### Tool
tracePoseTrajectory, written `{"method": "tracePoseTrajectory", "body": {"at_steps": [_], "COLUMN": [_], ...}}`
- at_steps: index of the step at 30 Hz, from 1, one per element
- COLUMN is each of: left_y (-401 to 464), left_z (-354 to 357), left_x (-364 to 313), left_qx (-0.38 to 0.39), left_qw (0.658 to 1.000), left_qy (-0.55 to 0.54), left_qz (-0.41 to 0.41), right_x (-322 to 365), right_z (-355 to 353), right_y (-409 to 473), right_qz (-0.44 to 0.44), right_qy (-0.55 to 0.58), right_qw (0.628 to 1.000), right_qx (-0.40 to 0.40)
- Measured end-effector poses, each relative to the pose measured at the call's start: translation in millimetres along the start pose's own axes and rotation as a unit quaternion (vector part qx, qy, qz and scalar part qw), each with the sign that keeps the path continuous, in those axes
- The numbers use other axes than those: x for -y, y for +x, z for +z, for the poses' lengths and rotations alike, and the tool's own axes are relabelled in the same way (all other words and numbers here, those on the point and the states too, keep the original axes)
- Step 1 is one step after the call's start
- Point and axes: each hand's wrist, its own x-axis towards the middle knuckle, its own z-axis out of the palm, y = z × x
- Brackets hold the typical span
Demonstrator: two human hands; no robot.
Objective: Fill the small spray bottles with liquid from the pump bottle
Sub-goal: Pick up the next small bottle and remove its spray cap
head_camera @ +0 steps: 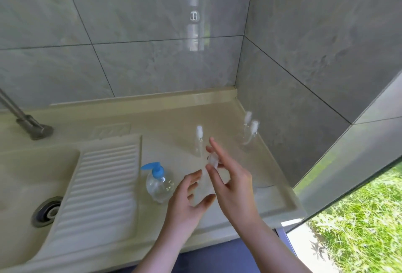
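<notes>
Left hand (189,196) curls loosely round a clear spray bottle (203,188) over the table (272,203); right hand (230,177) pinches its white cap (212,161), other fingers straight. Blur hides how firm either hold is. Risk: the bottle slips or tips as the cap twists, or knocks the bottle behind (199,142); pump bottle (159,182) stands just left, two more (250,131) near the wall. No readable labels.
</notes>
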Motion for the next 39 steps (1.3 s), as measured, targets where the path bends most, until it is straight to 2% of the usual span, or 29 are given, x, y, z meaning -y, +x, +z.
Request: {"method": "tracePoseTrajectory", "body": {"at_steps": [4,6,10,13,15,19,25,28,30,34,39], "left_y": [-14.0,-22.2,-37.5,-46.0,-51.7,-64.1,-75.3,-80.1,-82.1,-86.6,-90.2], "left_z": [-8.1,-12.2,-21.9,-28.9,-32.9,-39.0,-49.4,-50.8,-49.9,-49.9,-51.6], "left_x": [0.6,0.6,-0.5,-2.4,-3.2,-6.8,-10.6,-13.0,-15.3,-18.9,-17.2], "left_qx": [-0.034,-0.045,-0.080,-0.108,-0.126,-0.148,-0.125,-0.123,-0.120,-0.114,-0.110], "left_qw": [0.998,0.997,0.994,0.990,0.988,0.985,0.990,0.990,0.991,0.991,0.992], "left_qy": [0.026,0.030,0.029,0.040,0.037,0.019,0.028,0.027,0.022,0.023,0.021], "left_qz": [0.039,0.052,0.074,0.076,0.078,0.081,0.065,0.063,0.063,0.071,0.063], "right_x": [15.4,23.8,38.3,44.3,46.3,48.2,54.3,61.8,66.4,65.5,70.6], "right_z": [-2.2,-4.3,-5.6,-2.5,0.2,4.6,2.1,-1.5,-0.9,1.0,-4.0], "right_y": [-9.0,-12.0,-15.4,-14.0,-12.3,-11.0,-12.8,-11.1,-11.0,-13.5,-13.0], "right_qz": [0.012,0.027,0.091,0.149,0.157,0.202,0.195,0.220,0.229,0.186,0.205], "right_qy": [0.028,0.082,0.140,0.088,0.057,0.112,0.163,0.191,0.165,0.110,0.175], "right_qw": [0.999,0.995,0.981,0.983,0.985,0.972,0.959,0.939,0.943,0.964,0.936], "right_qx": [0.039,0.057,0.095,0.069,0.042,0.047,0.126,0.179,0.178,0.152,0.225]}}
